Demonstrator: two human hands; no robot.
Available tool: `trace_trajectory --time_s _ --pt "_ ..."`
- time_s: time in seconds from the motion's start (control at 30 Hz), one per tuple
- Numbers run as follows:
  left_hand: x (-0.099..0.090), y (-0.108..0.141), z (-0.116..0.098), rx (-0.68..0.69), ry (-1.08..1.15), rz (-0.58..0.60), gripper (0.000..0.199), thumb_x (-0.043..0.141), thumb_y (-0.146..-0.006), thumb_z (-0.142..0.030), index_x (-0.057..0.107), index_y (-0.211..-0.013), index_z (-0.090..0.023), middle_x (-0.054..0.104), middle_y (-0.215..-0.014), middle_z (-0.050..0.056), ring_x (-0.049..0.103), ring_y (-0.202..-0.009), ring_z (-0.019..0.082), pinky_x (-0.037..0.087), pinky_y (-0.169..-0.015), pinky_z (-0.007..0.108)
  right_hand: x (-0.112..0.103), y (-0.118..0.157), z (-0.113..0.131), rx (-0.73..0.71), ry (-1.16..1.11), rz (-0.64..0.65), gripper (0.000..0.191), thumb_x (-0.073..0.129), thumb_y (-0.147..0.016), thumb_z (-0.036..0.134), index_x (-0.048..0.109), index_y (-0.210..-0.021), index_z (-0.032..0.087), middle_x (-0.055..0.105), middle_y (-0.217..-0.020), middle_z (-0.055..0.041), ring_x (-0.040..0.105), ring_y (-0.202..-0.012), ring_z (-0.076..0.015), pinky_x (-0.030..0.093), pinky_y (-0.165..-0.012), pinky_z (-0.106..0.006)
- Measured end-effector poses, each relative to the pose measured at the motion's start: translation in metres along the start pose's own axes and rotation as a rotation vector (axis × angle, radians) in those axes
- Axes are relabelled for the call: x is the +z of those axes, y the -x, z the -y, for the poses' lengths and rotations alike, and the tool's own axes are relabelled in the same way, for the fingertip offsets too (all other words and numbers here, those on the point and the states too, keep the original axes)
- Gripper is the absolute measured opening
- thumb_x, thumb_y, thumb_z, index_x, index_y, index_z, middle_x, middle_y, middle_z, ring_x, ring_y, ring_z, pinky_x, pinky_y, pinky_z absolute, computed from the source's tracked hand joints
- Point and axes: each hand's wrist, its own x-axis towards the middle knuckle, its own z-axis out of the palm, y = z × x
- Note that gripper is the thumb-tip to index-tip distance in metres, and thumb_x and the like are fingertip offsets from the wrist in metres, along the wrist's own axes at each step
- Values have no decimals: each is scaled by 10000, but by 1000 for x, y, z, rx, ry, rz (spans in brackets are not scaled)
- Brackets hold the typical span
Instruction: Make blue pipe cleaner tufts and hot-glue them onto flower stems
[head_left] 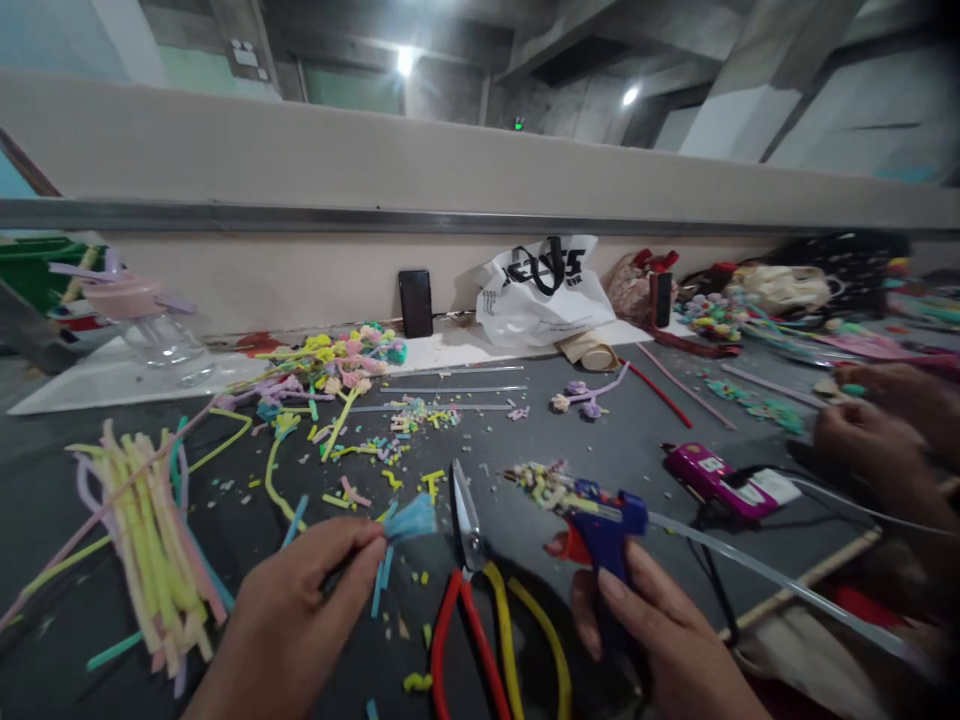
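Between the thumb and fingers of my left hand [300,600] is a small light-blue fuzzy flower piece [412,519], its fanned end pointing right. My right hand [652,630] grips the handle of a blue hot glue gun [609,530], with a finger near its orange trigger. Bits of coloured fuzz and glue coat the gun's front end, and a long clear glue stick [780,580] runs out of its back. Between my hands lie scissors with red handles [466,560], beside a yellow-handled tool [536,620] whose head is hidden.
A bundle of pastel pipe cleaners [154,540] lies left. Finished fuzzy flowers [352,355], clear glue sticks [454,389] and scattered clippings lie behind. A purple power strip [720,480] sits right, near another person's hands [862,430]. A white bag [540,295] and phone [415,303] stand at the back.
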Motion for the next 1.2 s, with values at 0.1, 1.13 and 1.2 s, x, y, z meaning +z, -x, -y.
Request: trace_trajectory --time_s 0.1,1.13,1.2 --pt "-5 -4 -9 -351 281 110 158 593 -738 -361 624 -692 -212 626 -589 -7 539 -475 121 396 -459 200 10 -12 5 104 -213 20 306 594 -795 401 621 -992 169 615 -569 4 529 -502 -93 397 -448 -151" --pt "7 -6 10 -671 984 396 336 604 -719 -413 451 -568 -154 449 -484 -75 236 -292 -11 96 -326 167 5 -53 42 122 657 202 256 608 -717 436 633 -781 189 537 -486 36 421 -372 -72 316 -392 -191" --pt "11 -5 9 -665 956 387 335 592 -721 -417 446 -563 -159 432 -465 -81 232 -291 -5 110 -326 169 35 -39 30 91 461 277 238 597 -735 409 619 -862 210 545 -576 30 456 -458 -88 360 -453 -205"
